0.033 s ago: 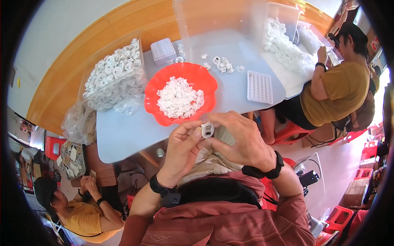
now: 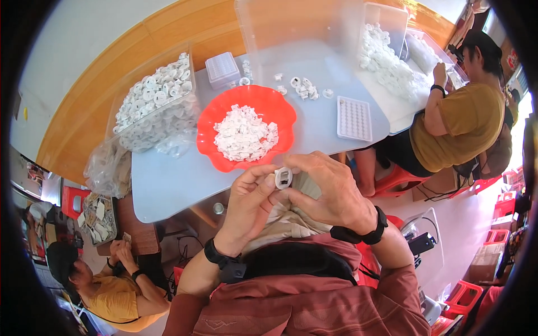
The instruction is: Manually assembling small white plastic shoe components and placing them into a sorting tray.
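Both my hands meet in front of my chest, just below the table's near edge. Between their fingertips is a small white plastic ring part [image 2: 283, 178]. My left hand [image 2: 249, 199] pinches it from the left and my right hand [image 2: 328, 190] grips it from the right and above. Both wrists wear black bands. Directly beyond the hands, a red scalloped bowl [image 2: 213, 120] on the grey table [image 2: 168, 179] holds a heap of small white parts.
A clear bin of white rings [image 2: 157, 101] stands at the left, with a crumpled plastic bag [image 2: 106, 168] beside it. A white grid tray [image 2: 354, 117], loose parts [image 2: 302, 87] and a small lidded box [image 2: 222, 68] lie further back. One person [image 2: 459, 123] sits at right, another [image 2: 106, 280] lower left.
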The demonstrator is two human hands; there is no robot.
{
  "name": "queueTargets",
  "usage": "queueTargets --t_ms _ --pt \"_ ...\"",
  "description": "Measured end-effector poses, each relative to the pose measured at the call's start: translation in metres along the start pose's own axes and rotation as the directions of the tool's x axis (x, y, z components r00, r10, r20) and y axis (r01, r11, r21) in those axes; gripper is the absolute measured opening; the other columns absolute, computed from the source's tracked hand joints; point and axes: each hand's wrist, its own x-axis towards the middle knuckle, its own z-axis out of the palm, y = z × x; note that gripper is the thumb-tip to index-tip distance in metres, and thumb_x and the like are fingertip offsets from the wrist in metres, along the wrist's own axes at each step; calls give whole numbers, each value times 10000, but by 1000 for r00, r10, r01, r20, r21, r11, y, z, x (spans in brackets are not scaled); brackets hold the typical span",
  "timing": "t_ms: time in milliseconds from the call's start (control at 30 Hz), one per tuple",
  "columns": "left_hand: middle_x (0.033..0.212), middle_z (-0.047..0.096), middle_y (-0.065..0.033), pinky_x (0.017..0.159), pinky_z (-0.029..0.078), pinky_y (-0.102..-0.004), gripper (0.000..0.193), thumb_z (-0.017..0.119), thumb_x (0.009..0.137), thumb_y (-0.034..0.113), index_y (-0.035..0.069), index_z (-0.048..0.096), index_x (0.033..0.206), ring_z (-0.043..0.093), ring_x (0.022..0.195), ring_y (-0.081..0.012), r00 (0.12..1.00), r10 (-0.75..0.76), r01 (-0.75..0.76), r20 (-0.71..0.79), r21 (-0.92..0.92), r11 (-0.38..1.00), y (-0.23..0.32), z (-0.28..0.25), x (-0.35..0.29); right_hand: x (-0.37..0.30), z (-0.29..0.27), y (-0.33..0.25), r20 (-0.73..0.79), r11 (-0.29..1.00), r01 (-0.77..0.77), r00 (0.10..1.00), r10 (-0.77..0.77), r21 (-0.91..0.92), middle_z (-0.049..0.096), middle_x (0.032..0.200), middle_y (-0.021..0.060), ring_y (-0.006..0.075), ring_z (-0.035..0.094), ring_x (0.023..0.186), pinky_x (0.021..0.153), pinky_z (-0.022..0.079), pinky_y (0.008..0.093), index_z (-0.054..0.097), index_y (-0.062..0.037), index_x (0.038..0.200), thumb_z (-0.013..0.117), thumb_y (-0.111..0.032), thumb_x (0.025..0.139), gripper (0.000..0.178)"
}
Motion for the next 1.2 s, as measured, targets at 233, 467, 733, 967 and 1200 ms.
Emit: queueTargets --t_ms 233,467,733,967,1200 --pt "1135 657 -89 859 588 -336 223 570 990 98 47 599 1206 658 1036 -182 996 -85 85 4 -138 987 -5 -2 -4 -5 0 3 -13 1000 23 1000 -23 -6 662 1053 122 313 629 862 719 530 399 563 -43 1201 781 -69 717 532" --pt "1189 644 -102 912 569 -368 271 601 971 137 66 587 1233 642 1090 -217 989 -131 144 73 -219 965 -7 -4 -8 -9 1 2 -30 1000 10 999 -10 -11 671 1017 92 280 616 816 695 523 379 589 -55 1171 794 -86 706 510" --pt "1170 619 -108 880 565 -347 330 591 989 217 38 536 1262 638 1060 -210 981 -178 191 82 -198 961 -13 2 -7 -13 -3 4 -38 999 45 998 -46 -26 688 1001 109 279 657 867 745 543 361 645 -44 1086 858 -121 669 474" --pt "1216 601 -115 942 547 -340 444 616 974 271 -7 499 1301 626 1099 -219 977 -195 205 87 -123 971 -15 7 -6 -20 -1 11 -75 999 32 997 -34 -22 684 997 116 284 661 872 750 549 358 677 -48 1071 861 -159 667 457" --pt "1187 624 -98 910 549 -318 406 626 969 245 -6 543 1278 635 1055 -179 976 -200 209 86 -116 971 -21 7 -5 -27 4 20 -148 1000 1 989 -6 -29 656 947 69 238 652 784 638 538 335 682 -64 1015 830 -285 717 400"
